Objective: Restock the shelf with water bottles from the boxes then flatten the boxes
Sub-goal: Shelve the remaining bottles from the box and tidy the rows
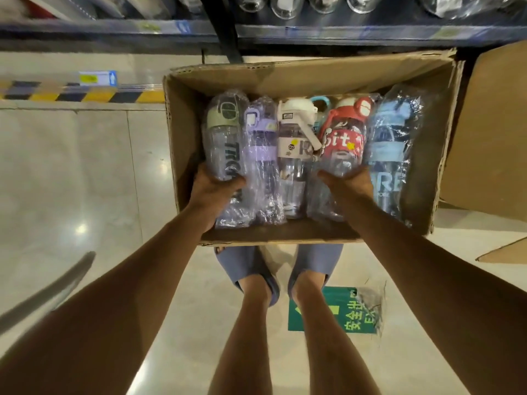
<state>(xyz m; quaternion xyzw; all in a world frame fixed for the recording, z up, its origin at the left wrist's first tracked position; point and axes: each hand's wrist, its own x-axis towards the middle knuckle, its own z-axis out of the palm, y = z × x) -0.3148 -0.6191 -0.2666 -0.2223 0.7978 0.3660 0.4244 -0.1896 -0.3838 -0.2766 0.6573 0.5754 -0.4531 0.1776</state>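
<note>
An open cardboard box (182, 155) sits on the floor in front of my feet. Several plastic-wrapped water bottles lie side by side in it. My left hand (212, 191) grips the green-lidded bottle (224, 138) at the far left, near its base. My right hand (349, 185) grips the red-lidded bottle (343, 138). Between them lie a purple bottle (261, 149) and a white-lidded bottle (295, 143). A blue bottle (390, 155) lies at the far right. The shelf's blue beam (370, 32) runs just beyond the box.
Glassware (285, 5) stands on the shelf above the beam. Another box's open flap (496, 132) stands right of the box. Yellow-black tape (82, 95) marks the floor at the left. A green floor sign (336, 312) lies by my right foot, with crumpled clear plastic on it.
</note>
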